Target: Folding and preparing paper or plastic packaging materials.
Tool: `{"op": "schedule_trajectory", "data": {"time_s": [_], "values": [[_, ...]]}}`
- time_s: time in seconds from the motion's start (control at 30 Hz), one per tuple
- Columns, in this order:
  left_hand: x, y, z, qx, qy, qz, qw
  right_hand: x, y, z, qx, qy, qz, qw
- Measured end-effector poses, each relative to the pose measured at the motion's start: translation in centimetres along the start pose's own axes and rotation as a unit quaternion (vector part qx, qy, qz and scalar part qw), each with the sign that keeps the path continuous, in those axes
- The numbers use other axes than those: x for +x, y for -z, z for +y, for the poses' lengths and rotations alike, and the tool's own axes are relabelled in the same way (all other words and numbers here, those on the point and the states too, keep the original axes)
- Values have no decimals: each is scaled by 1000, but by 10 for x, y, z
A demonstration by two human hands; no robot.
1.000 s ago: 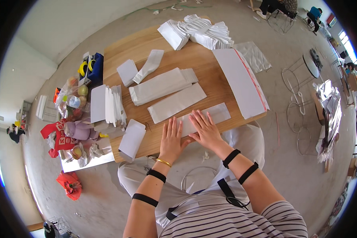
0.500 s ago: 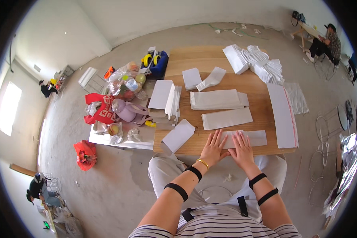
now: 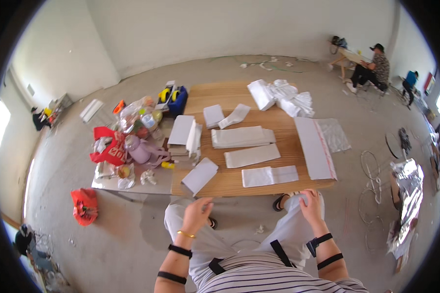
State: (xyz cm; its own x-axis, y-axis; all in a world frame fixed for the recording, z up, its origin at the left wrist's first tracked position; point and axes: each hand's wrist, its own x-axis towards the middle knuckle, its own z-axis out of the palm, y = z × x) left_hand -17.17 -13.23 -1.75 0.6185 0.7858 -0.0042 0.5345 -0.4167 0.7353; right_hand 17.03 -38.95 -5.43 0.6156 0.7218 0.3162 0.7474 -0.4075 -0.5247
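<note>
Both my hands are drawn back from the table's near edge and hold nothing. My left hand (image 3: 197,216) is over my left thigh, its fingers loosely bent and apart. Above my right knee is my right hand (image 3: 311,206), also open. A flat white paper strip with a fold line (image 3: 270,176) lies near the table's front edge, between and beyond the hands. Farther back are a second white strip (image 3: 253,156) and a thicker stack of strips (image 3: 243,137). A slanted white sheet (image 3: 200,177) rests beyond my left hand.
The wooden table (image 3: 220,93) also bears a pile of white paper pieces (image 3: 281,97) and a long white box (image 3: 314,149). On the left stand a tape dispenser (image 3: 172,100), a red bag (image 3: 108,146) and a purple bottle (image 3: 139,149). An orange-red bag (image 3: 85,206) sits on the floor.
Both hands have lifted off the near paper strip, moved apart and drawn back toward my legs. The strip is left lying flat on the table. The whole view has shifted.
</note>
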Motion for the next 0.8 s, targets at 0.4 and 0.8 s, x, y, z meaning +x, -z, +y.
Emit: {"op": "schedule_trajectory", "data": {"time_s": [0.4, 0.8], "values": [[-32, 43, 19, 42, -96, 129, 986, -46, 12, 12, 18, -64, 18, 998], [-42, 53, 32, 4, -160, 139, 977, -22, 36, -41, 81, -160, 25, 984]]}}
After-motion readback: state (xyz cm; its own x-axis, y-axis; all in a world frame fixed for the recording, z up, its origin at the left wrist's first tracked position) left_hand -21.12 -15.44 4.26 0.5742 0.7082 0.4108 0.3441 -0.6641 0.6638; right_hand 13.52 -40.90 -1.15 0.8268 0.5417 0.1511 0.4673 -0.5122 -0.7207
